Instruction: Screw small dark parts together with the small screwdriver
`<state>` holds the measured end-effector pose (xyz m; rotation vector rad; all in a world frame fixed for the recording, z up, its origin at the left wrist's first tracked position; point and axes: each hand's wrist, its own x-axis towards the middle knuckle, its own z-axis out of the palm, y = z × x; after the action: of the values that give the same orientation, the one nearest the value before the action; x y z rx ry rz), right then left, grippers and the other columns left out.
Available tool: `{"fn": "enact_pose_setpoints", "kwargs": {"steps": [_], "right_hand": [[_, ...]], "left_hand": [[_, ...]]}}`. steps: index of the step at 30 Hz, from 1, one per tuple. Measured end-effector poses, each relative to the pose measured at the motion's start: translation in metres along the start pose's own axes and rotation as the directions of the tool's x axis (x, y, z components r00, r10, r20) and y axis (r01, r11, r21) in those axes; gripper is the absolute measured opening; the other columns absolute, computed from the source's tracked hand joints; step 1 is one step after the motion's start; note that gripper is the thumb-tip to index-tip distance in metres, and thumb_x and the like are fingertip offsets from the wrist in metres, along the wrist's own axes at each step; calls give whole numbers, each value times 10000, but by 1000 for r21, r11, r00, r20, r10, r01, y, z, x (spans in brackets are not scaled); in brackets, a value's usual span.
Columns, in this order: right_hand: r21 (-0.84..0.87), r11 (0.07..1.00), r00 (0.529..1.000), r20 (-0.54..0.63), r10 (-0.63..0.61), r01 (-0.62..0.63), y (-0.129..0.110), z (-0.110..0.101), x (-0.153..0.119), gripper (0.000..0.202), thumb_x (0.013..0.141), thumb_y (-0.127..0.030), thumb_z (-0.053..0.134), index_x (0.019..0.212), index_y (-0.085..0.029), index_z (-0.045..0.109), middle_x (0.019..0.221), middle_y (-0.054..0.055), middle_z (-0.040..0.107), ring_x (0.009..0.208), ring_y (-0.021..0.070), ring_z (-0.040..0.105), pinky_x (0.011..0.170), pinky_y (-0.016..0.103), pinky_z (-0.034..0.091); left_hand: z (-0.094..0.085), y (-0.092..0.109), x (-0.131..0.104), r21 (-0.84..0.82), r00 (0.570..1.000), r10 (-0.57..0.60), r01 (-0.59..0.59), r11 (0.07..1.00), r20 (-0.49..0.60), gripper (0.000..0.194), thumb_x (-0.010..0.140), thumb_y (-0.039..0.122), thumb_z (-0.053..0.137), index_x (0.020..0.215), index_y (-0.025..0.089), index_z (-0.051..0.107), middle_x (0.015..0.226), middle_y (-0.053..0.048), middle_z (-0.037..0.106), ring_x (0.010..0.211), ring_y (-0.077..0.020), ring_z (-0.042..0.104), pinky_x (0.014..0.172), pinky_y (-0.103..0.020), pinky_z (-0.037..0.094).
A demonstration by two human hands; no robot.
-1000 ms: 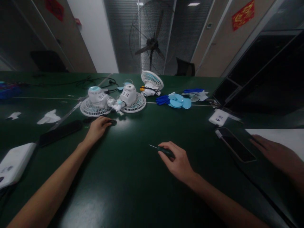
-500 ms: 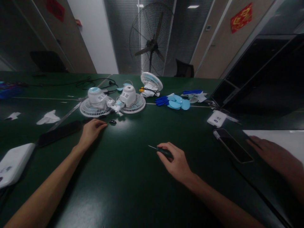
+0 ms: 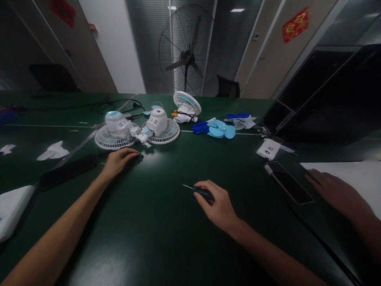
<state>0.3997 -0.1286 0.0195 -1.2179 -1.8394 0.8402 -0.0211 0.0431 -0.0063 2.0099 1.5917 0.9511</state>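
1. Two fingers and the thumb of the right hand [image 3: 216, 200] appear closed on the handle of a screwdriver [image 3: 204, 193], its bare shaft pointing left. This light hold could let the tool twist if the shaft is bumped sideways.
2. Forward and left of the screwdriver, the left hand [image 3: 117, 162] has its fingertips nearly together at some small dark parts [image 3: 141, 156] on the table [image 3: 143, 238]; I cannot tell whether it grips one. Such small pieces could slip or scatter from a clumsy pinch, and the dark surface would hide them.
3. Two fan heads [image 3: 160, 125] rest farther forward-left of the screwdriver; an overlong left-hand reach could knock them.
4. Right of the screwdriver lies a phone [image 3: 288, 182]; a wide right-arm swing could shove it towards another person's hand [image 3: 333, 192].
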Motion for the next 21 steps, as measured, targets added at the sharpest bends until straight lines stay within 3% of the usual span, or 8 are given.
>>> {"fn": "enact_pose_setpoints", "kwargs": {"steps": [10, 21], "right_hand": [[24, 1000, 1000, 26, 5, -5, 3, 0, 1, 162, 1043, -258, 612, 1189, -248, 680, 1107, 64, 690, 945, 211, 714, 753, 328, 657], [33, 999, 1000, 31, -1, 0, 3, 1, 1, 170, 1047, -253, 609, 1203, -247, 678, 1119, 63, 679, 952, 204, 707, 753, 317, 651]], "left_hand": [[-2, 0, 1, 4, 999, -49, 49, 999, 18, 562, 852, 712, 693, 1118, 226, 790, 1176, -89, 798, 1072, -303, 742, 940, -392, 570], [-3, 4, -4, -43, 989, -144, 144, 989, -15, 482, 844, 614, 738, 1110, 214, 780, 1169, -87, 798, 1060, -300, 750, 962, -390, 563]]}}
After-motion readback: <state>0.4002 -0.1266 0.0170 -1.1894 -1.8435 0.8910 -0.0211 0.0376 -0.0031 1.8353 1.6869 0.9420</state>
